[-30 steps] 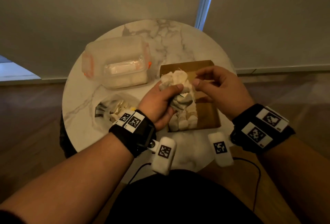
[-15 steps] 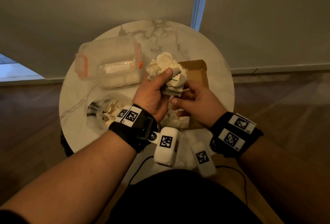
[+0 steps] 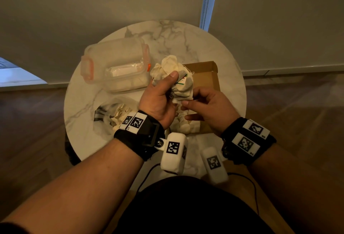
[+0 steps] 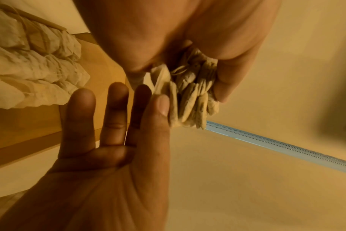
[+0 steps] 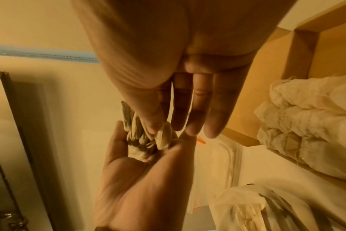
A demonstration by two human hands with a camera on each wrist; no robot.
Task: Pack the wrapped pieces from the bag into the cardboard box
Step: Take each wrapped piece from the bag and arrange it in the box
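Note:
My left hand (image 3: 160, 96) grips a bunch of pale wrapped pieces (image 3: 173, 73) above the near left part of the open cardboard box (image 3: 206, 77). My right hand (image 3: 204, 107) is just below the bunch; its thumb and forefinger pinch one piece at the bunch's lower edge (image 5: 164, 137), the other fingers straight. Several wrapped pieces (image 3: 184, 123) lie in rows in the box's near end (image 4: 30, 75). The clear plastic bag (image 3: 111, 114) with more pieces lies left of the box, behind my left wrist.
A lidded clear plastic container (image 3: 115, 68) with orange clips stands at the back left of the round marble table (image 3: 186, 43). The far half of the box shows bare cardboard. Wall and blind rise behind the table; wooden floor surrounds it.
My left hand lifted the bunch up and toward the far left of the box. My right hand came from over the box to the bunch's lower edge and took hold of a piece.

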